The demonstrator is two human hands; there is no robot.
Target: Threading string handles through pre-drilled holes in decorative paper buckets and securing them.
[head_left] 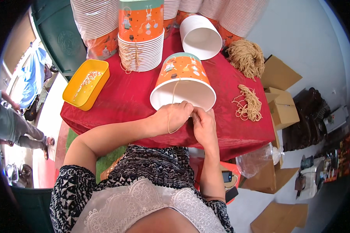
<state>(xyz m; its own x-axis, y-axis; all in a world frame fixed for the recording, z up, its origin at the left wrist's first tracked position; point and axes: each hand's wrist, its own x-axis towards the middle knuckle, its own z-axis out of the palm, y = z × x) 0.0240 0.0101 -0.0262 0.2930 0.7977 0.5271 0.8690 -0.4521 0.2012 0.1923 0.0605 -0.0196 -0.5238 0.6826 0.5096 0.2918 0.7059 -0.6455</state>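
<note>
At the near edge of a red-clothed table (pixel 116 101), a left hand (pixel 174 116) and right hand (pixel 204 125) pinch a tan string (pixel 173 93) at an orange paper bucket (pixel 183 81), cardboard boxes (pixel 280 101) crowding the pale floor beside.

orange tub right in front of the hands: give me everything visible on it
The orange paper tub lies tipped on its side on the red tablecloth, its wide white mouth facing the person. The outside is orange with small printed figures and a teal band at the narrower base end; the inside is plain white. A thin tan string runs from its wall over the rim. The left hand and right hand meet at the lower rim, pinching the string there. It looks undented.
</note>
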